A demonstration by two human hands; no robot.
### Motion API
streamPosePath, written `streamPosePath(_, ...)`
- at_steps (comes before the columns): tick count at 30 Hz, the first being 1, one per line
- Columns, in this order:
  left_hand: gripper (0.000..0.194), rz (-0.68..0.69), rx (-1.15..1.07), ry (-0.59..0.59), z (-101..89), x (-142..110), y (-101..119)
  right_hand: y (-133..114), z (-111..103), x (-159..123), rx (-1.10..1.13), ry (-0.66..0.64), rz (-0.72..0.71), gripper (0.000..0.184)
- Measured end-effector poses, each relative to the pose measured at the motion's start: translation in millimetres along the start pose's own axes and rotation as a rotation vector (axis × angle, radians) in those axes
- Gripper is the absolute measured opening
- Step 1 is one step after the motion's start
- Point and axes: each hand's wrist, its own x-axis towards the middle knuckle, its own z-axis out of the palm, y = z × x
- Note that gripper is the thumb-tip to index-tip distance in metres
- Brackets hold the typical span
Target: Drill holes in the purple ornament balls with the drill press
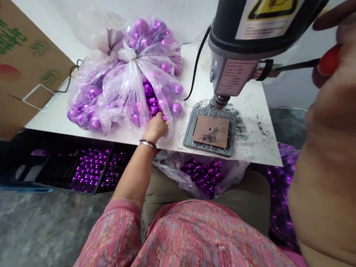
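My left hand (157, 127) is at the opening of a clear plastic bag (122, 88) of shiny purple balls (151, 98). Its fingers are curled, with the tips among the balls, so whatever they pinch is hidden. Close on the right, my right hand (348, 50) is closed around the red knob (329, 60) of a drill press lever (298, 64). The drill press (234, 63) points its bit down over a brown square plate (211, 131) with a small hole. That plate lies on a grey base (190, 136) strewn with dark shavings.
Below the table edge, an open plastic bag (171, 163) of purple balls rests at my lap. Black crates (95, 185) with more balls stand at lower left. A cardboard box (16, 80) is at the left; a black cable (199, 64) runs behind the drill on the white table (259, 143).
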Motion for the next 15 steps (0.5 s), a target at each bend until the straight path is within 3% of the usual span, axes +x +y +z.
streamPosePath(3, 0.04, 0.015, -0.107, 0.038, -1.6, -12, -3, -6, 0, -1, -0.118, 0.002, 0.033, 0.037)
streamPosePath(5, 0.051, 0.047, -0.298, 0.108, -8.5, -27, -9, -7, 0, -2, -0.135, -0.001, 0.041, 0.037)
streamPosePath(7, 0.058, 0.07, -0.565, 0.096, -16.9, -44, -15, -5, 1, -2, -0.113, 0.0, 0.037, 0.037)
streamPosePath(11, 0.059, 0.086, -0.946, -0.182, -26.0, -74, -12, -1, 4, 0, -0.05, -0.008, -0.055, 0.036)
streamPosePath(15, 0.063, 0.105, -1.118, -0.433, -14.5, -83, 12, -10, 7, 2, 0.024, -0.044, -0.132, 0.036)
